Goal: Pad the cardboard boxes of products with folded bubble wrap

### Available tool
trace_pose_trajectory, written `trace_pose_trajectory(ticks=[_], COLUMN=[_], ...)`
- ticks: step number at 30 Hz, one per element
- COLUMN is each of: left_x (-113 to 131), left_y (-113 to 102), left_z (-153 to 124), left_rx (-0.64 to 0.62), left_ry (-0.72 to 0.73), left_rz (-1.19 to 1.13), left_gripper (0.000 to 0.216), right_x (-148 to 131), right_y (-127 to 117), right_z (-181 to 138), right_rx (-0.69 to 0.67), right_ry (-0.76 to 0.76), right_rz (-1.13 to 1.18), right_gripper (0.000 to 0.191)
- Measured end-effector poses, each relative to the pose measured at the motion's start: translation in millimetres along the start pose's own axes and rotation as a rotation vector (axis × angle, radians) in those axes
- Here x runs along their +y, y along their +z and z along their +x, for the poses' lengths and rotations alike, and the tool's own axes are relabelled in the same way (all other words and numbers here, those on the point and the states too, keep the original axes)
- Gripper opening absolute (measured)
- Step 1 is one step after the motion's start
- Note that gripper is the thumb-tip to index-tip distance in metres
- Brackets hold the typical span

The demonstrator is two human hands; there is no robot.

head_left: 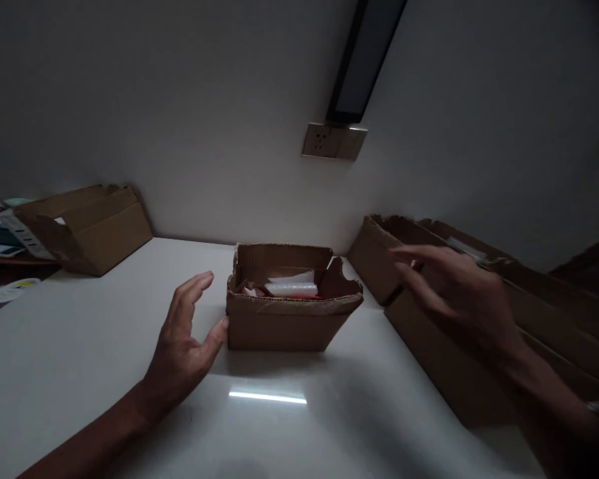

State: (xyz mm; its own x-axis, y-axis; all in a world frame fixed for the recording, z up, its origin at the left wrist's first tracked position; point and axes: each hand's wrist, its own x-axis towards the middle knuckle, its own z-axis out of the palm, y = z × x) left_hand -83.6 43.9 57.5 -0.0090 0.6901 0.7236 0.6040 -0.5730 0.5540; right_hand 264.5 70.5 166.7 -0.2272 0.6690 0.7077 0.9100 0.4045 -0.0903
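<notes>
A small open cardboard box stands in the middle of a white table. Inside it lie white and clear plastic-wrapped packets with bits of red. My left hand is open beside the box's left corner, its thumb touching or nearly touching the cardboard. My right hand hovers to the right of the box, fingers stretched toward it and holding nothing. It hangs over the larger cardboard boxes on the right.
Long cardboard boxes line the table's right side. Another cardboard box sits at the far left, with packets and papers beyond it. A wall with a socket plate stands behind. The room is dim.
</notes>
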Motion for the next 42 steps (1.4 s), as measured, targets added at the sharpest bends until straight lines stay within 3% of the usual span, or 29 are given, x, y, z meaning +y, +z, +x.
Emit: trace_pose_trajectory(ticks=[2, 4, 6, 9, 11, 14, 18, 20, 23, 27, 30, 35, 38, 42], left_x=[-13, -26, -36, -40, -34, -11, 26, 37, 36, 16, -1, -13, -9, 1], left_y=[6, 16, 27, 42, 51, 68, 89, 93, 94, 107, 138, 219, 263, 303], left_z=[-6, -13, -19, -22, -19, -15, -17, -21, -22, -4, 20, 39, 36, 37], left_rx=[-0.099, -0.167, -0.223, -0.285, -0.260, -0.230, -0.384, -0.475, -0.551, -0.539, -0.435, -0.235, -0.232, -0.317], left_ry=[-0.235, -0.427, -0.556, -0.650, -0.668, -0.646, -0.549, -0.510, -0.493, -0.487, -0.544, -0.713, -0.691, -0.556], left_rz=[-0.129, -0.255, -0.358, -0.436, -0.436, -0.492, -0.665, -0.718, -0.751, -0.742, -0.714, -0.595, -0.605, -0.675], left_gripper=[0.061, 0.068, 0.071, 0.064, 0.061, 0.062, 0.055, 0.051, 0.050, 0.051, 0.053, 0.059, 0.052, 0.053], right_x=[9, 8, -3, -22, -29, -28, -16, -13, -12, -5, 4, 25, 43, 72], right_y=[-3, 18, 52, 92, 96, 71, 20, 8, 13, 45, 68, 106, 126, 146], right_z=[-36, -68, -86, -88, -83, -93, -143, -171, -203, -212, -204, -188, -174, -147], right_rx=[-0.023, -0.204, -0.289, -0.351, -0.354, -0.287, -0.111, -0.065, -0.035, 0.039, 0.051, -0.060, -0.127, -0.167], right_ry=[0.235, 0.352, 0.371, 0.381, 0.405, 0.430, 0.471, 0.460, 0.413, 0.358, 0.381, 0.474, 0.532, 0.592], right_rz=[0.161, 0.334, 0.447, 0.563, 0.556, 0.494, 0.340, 0.264, 0.218, 0.216, 0.262, 0.325, 0.284, 0.262], right_gripper=[0.023, 0.030, 0.052, 0.051, 0.050, 0.050, 0.040, 0.036, 0.039, 0.054, 0.062, 0.071, 0.073, 0.075])
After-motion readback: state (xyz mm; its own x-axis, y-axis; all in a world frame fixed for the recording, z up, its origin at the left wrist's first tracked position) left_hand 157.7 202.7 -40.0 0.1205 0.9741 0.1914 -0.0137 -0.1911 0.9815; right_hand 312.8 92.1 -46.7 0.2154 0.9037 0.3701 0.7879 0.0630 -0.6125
